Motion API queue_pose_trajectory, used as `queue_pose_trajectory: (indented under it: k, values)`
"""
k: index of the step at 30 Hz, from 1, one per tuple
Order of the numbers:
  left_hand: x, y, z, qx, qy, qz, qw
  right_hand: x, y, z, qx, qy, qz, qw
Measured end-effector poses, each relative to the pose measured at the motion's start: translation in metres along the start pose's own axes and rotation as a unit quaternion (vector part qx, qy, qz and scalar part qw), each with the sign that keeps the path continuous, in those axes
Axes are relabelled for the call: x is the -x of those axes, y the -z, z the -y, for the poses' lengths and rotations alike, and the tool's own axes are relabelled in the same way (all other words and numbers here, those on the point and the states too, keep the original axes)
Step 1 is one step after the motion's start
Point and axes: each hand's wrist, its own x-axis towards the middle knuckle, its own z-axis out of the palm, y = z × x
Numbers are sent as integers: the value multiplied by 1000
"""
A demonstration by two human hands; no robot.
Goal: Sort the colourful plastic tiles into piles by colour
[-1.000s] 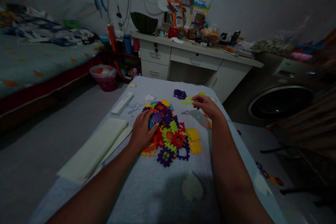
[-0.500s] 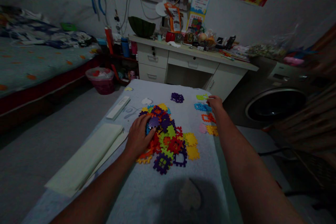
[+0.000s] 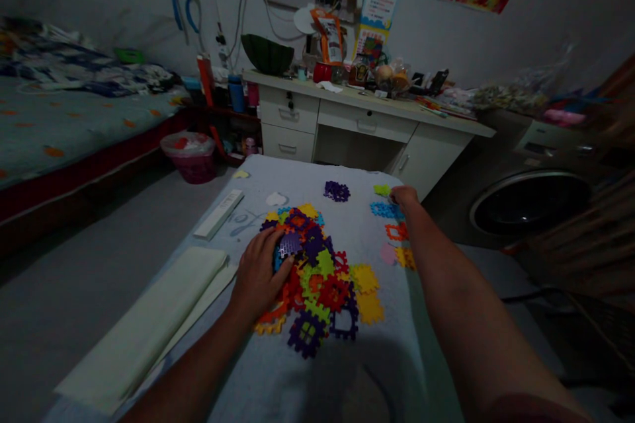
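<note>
Interlocking plastic puzzle tiles in several colours lie in a heap (image 3: 317, 277) on the cloth-covered table. At the heap's left side, my left hand (image 3: 258, 274) has its thumb and fingers around a purple tile (image 3: 290, 244) with a grid pattern. My right hand (image 3: 405, 198) reaches to the far right edge, its fingers curled together against a light-green tile (image 3: 381, 190); the fingertips are partly hidden. Nearer along that edge lie blue tiles (image 3: 385, 210), orange-red tiles (image 3: 395, 232) and yellow tiles (image 3: 405, 258). A group of purple tiles (image 3: 337, 191) sits at the far middle.
A long white box (image 3: 219, 214) and folded pale sheets (image 3: 149, 324) lie along the table's left side. Beyond stand a white desk (image 3: 367, 112) with clutter on top, a washing machine (image 3: 530, 205) at right, and a pink bin (image 3: 191, 158) at left.
My right hand's fingers have curled in beside the light-green tile, where they reached out before. My left hand keeps its place at the purple tile. The view has shifted slightly.
</note>
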Motion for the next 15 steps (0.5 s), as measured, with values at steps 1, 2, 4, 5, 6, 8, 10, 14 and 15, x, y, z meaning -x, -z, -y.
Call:
queue_pose_trajectory:
  k: [1,2,4,5,6,8,10,14,15]
  values:
    - [0,0,0,1,0,1,1000,-2,-1,0,4,-9,-1,1000]
    - [0,1,-1,2,0,1,1000,-3,-2,1,6,-16,-1,1000]
    - [-1,1,-1,3,-1,1,1000,-5,-1,3,8,-22,2,1000]
    - [-1,0,0,4,-2,0,1000,-4,0,5,7,-21,4,1000]
    - [-1,0,0,4,-3,-1,1000,-4,2,6,5,-17,6,1000]
    - [0,-1,1,4,-6,-2,1000,0,7,9,0,-9,6,1000]
    - [0,-1,2,3,-7,-2,1000,6,13,11,-10,-3,0,1000]
    - [0,-1,1,5,-9,-4,1000,23,20,15,-40,4,-20,999]
    - [-1,0,1,8,-8,-4,1000,29,21,16,-49,6,-23,999]
